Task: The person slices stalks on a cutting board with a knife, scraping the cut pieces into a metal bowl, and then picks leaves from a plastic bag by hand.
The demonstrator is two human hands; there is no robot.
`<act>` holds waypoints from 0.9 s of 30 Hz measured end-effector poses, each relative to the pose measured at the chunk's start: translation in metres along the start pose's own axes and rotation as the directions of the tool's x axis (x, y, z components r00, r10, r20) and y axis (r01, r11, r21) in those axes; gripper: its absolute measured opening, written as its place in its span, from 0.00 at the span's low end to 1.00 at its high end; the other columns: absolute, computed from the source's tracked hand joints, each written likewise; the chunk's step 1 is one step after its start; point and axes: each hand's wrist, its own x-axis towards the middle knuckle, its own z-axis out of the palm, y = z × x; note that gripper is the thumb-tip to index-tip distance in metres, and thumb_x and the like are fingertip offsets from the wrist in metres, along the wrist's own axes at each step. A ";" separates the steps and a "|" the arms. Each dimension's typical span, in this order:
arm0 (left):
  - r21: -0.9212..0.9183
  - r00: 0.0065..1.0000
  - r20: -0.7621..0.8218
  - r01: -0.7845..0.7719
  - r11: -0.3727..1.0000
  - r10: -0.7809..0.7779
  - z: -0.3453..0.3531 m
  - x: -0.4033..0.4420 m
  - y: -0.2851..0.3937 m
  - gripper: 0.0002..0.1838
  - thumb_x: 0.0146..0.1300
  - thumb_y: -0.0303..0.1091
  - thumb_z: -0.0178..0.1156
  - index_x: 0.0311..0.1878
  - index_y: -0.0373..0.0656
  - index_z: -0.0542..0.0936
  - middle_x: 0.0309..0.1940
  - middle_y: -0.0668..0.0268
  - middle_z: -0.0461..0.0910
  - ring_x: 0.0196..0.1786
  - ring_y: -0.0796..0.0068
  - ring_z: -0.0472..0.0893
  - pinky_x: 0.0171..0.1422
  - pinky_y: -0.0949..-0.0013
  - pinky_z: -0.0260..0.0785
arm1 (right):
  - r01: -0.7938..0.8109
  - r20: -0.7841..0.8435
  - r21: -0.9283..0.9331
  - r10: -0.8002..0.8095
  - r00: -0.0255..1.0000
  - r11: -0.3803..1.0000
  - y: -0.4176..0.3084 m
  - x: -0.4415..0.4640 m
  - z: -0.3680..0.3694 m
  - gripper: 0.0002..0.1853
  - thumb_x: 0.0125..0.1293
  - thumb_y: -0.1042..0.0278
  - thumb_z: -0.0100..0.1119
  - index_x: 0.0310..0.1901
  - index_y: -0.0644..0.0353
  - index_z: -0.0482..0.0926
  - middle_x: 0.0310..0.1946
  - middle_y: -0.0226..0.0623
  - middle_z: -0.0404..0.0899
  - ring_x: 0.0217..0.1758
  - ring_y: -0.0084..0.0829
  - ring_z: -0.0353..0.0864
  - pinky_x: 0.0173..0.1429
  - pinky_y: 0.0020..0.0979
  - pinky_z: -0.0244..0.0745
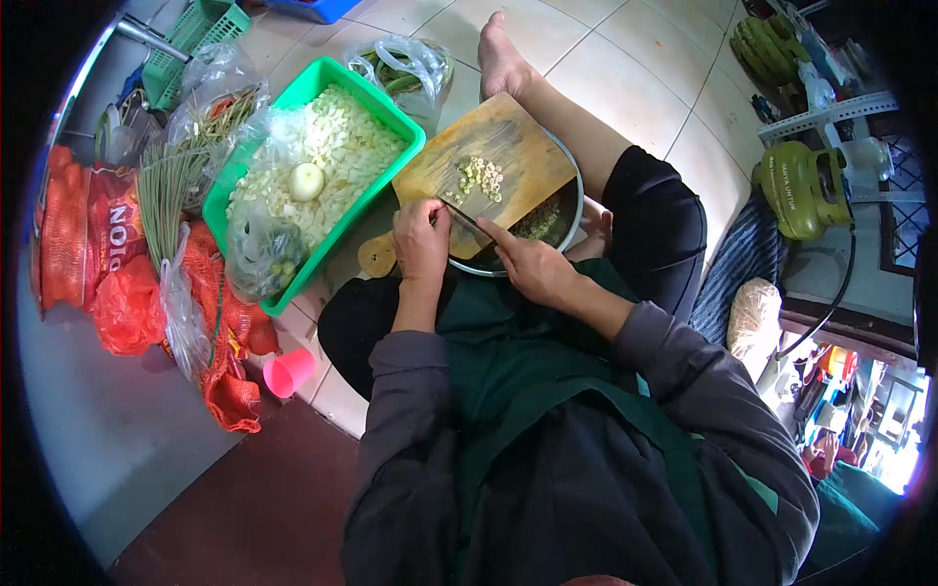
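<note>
A worn wooden cutting board (440, 161) lies across a round metal bowl (580, 186) that holds dark and green contents. Small pale green chopped pieces (479, 180) form a little heap on the board. My right hand (537, 268) grips a knife (465, 217), its blade pointing up and left over the board's lower edge. Close to the blade tip, my left hand (422, 240) is closed at the board's lower left edge, fingers pinched together; what it holds is too small to make out. The board's round handle (377, 256) sticks out left of my left hand.
Left of the board stands a green crate (332, 230) of chopped white pieces with a whole peeled onion (306, 182). Beyond are red net sacks (66, 230), long green stalks (164, 200), and a pink cup (289, 372). A green gas cylinder (796, 190) stands right.
</note>
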 end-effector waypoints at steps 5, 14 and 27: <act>0.010 0.999 0.031 0.034 0.999 -0.035 0.001 0.001 -0.001 0.04 0.57 0.31 0.65 0.33 0.44 0.81 0.31 0.57 0.78 0.38 0.51 0.77 0.43 0.54 0.69 | 0.044 -0.061 -0.029 -0.046 0.997 0.999 0.006 0.026 0.023 0.28 0.74 0.62 0.46 0.74 0.45 0.56 0.30 0.56 0.82 0.33 0.54 0.84 0.36 0.50 0.77; 0.000 1.000 0.017 0.009 1.000 -0.009 -0.002 0.000 0.000 0.03 0.56 0.31 0.65 0.33 0.44 0.81 0.32 0.58 0.79 0.38 0.51 0.77 0.43 0.54 0.70 | -0.050 0.015 0.009 0.050 0.999 0.999 0.004 -0.004 -0.007 0.28 0.75 0.62 0.45 0.74 0.42 0.55 0.32 0.58 0.82 0.36 0.54 0.84 0.38 0.53 0.77; 0.021 1.000 0.025 0.012 1.000 -0.012 -0.004 0.000 0.005 0.04 0.55 0.31 0.66 0.32 0.44 0.81 0.30 0.57 0.79 0.38 0.51 0.77 0.42 0.54 0.70 | -0.032 0.045 -0.056 0.035 0.998 0.998 0.006 0.023 0.016 0.29 0.75 0.60 0.45 0.75 0.39 0.54 0.34 0.54 0.83 0.37 0.52 0.85 0.39 0.51 0.78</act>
